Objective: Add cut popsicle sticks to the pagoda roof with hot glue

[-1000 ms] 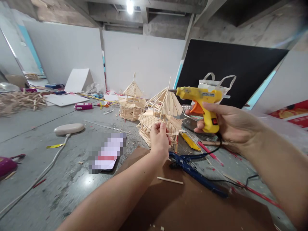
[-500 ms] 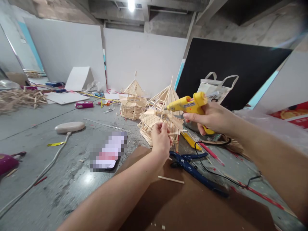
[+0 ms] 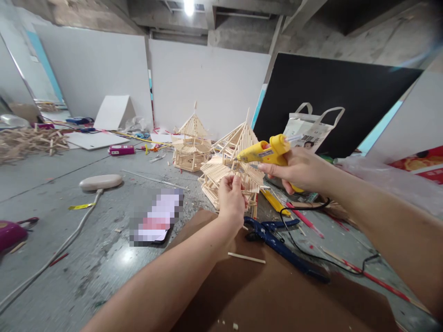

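Observation:
My right hand point(image 3: 299, 170) grips a yellow hot glue gun point(image 3: 265, 152) by its handle, with a clear glue stick in its back end. The nozzle points left, just above my other hand, over the tiered roof of a small pavilion model point(image 3: 212, 171) built from thin wooden sticks. My left hand point(image 3: 231, 193) is closed in a pinch in front of that roof. What its fingertips hold is hidden, and I cannot tell whether they touch the model. Behind and to the left stands a second stick pavilion point(image 3: 192, 150).
Blue pliers point(image 3: 287, 249) and a loose stick point(image 3: 246, 257) lie on a brown board point(image 3: 311, 304). Left of it are a phone point(image 3: 157, 216) and a white oval device point(image 3: 100, 182) with a cable. A yellow cutter point(image 3: 274, 201) and a black cord lie at right.
My right hand has brought the glue gun slightly left and down, its nozzle nearer my left fingertips. The left hand has stayed in place.

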`<state>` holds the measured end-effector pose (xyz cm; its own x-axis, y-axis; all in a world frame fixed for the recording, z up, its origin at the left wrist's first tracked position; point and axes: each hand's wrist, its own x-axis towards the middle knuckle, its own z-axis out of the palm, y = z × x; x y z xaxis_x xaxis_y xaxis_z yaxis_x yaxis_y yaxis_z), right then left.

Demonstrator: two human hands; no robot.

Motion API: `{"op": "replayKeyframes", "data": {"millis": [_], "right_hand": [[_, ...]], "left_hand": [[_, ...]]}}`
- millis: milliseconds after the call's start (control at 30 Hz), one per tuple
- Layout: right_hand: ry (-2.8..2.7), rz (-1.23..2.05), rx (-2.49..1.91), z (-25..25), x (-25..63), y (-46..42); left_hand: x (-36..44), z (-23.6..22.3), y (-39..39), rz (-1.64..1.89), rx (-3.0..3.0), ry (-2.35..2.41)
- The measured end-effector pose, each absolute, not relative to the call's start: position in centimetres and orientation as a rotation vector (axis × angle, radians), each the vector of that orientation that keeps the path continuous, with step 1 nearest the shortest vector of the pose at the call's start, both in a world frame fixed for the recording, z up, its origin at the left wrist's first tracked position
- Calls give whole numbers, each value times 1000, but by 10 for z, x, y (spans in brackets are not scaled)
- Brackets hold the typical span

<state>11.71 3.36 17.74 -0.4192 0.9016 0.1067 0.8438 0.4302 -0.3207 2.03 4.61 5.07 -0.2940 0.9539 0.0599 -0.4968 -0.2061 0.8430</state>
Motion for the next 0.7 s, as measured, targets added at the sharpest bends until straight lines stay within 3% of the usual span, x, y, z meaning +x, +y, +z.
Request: {"op": "replayKeyframes", "data": {"millis": [700], "right_hand": [[-2387, 284, -1560, 177, 117, 38]], "left_hand": [[20, 52, 45, 1719, 725, 889]]}}
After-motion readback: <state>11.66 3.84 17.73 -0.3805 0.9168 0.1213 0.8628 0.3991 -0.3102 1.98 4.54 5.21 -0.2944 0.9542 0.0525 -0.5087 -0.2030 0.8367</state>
